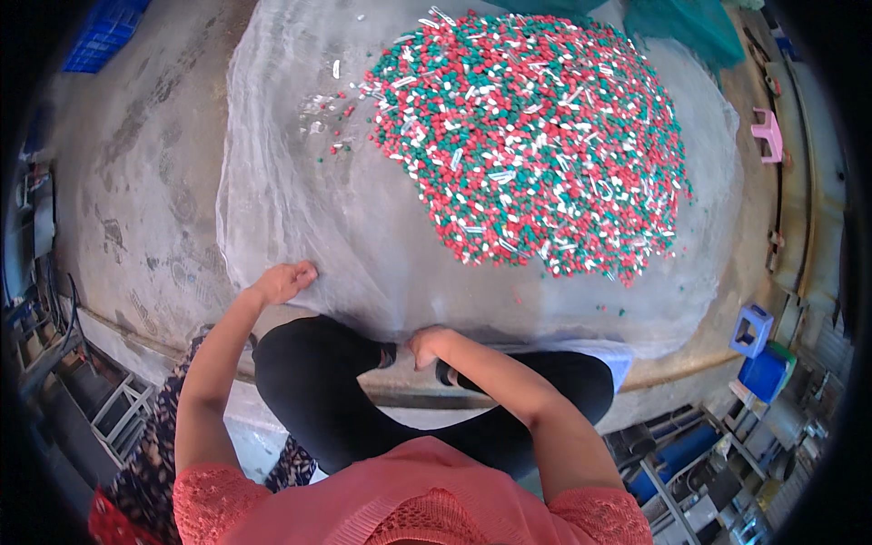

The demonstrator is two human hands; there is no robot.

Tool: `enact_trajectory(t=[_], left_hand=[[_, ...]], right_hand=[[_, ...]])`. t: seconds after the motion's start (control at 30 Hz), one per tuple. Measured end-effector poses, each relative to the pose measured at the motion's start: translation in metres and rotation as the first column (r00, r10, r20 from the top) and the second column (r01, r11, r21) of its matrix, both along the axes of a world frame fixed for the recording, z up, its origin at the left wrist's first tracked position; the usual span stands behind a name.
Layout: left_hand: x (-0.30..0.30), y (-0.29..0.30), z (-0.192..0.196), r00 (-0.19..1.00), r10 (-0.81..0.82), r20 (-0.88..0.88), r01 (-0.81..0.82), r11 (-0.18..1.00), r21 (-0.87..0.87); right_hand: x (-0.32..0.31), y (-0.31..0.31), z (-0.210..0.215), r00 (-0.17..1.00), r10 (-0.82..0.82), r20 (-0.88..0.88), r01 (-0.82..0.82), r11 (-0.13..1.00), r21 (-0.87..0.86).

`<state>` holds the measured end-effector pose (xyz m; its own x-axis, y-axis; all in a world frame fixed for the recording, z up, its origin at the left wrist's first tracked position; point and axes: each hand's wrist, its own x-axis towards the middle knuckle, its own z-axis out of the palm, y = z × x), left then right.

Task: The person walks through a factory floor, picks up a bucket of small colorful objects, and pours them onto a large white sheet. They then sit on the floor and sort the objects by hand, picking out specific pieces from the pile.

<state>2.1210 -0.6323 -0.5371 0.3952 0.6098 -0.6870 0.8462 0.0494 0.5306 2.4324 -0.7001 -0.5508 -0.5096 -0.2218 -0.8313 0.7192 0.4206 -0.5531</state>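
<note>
Currently: left hand (pixel 283 282) fisted, gripping translucent sheet (pixel 300 227) edge at 9 o'clock; right hand (pixel 427 344) curled, clutching near hem. Sheet thin, limp, slippery; plastic-piece pile (pixel 531 136) adds drag. Grip bunched edges.

Workshop floor, bare concrete (pixel 136 182), heaped plastic pieces (pixel 536 136), stacked crates (pixel 767 368)

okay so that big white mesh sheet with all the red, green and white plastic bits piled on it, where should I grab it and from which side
Grip the white mesh sheet along its near edge, coming from your own side. That edge lies flat and bare, and your left hand and right hand already rest on it. The pile of plastic pieces sits toward the far right, so the near left corner probably carries the least weight.
</note>
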Motion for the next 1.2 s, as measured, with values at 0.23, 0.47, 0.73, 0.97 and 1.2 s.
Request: enact_trajectory(t=[0.23, 0.47, 0.73, 0.97, 1.2], left_hand=[[0.034, 0.135, 0.039, 0.985, -0.027, 0.169, 0.076, 0.954, -0.290], [-0.045, 0.233, 0.004, 0.659, 0.702, 0.271, -0.614, 0.293, 0.733], [-0.085, 0.266, -0.028, 0.432, 0.900, 0.050, -0.721, 0.312, 0.619], [-0.089, 0.264, 0.013, -0.232, 0.539, 0.809, -0.549, 0.614, -0.567], [-0.091, 0.309, -0.063, -0.128, 0.680, 0.722, 0.075, 0.732, -0.677]], right_hand=[[-0.053, 0.059, -0.010, 0.985, 0.108, 0.132, -0.069, 0.960, -0.272], [-0.026, 0.115, 0.082, 0.844, -0.536, -0.019, 0.524, 0.833, -0.178], [-0.061, 0.129, 0.014, 0.420, -0.571, -0.706, 0.907, 0.249, 0.339], [-0.062, 0.118, -0.031, 0.502, -0.266, -0.823, 0.833, -0.108, 0.543], [-0.076, 0.120, -0.033, 0.545, -0.208, -0.812, 0.814, -0.100, 0.572]])
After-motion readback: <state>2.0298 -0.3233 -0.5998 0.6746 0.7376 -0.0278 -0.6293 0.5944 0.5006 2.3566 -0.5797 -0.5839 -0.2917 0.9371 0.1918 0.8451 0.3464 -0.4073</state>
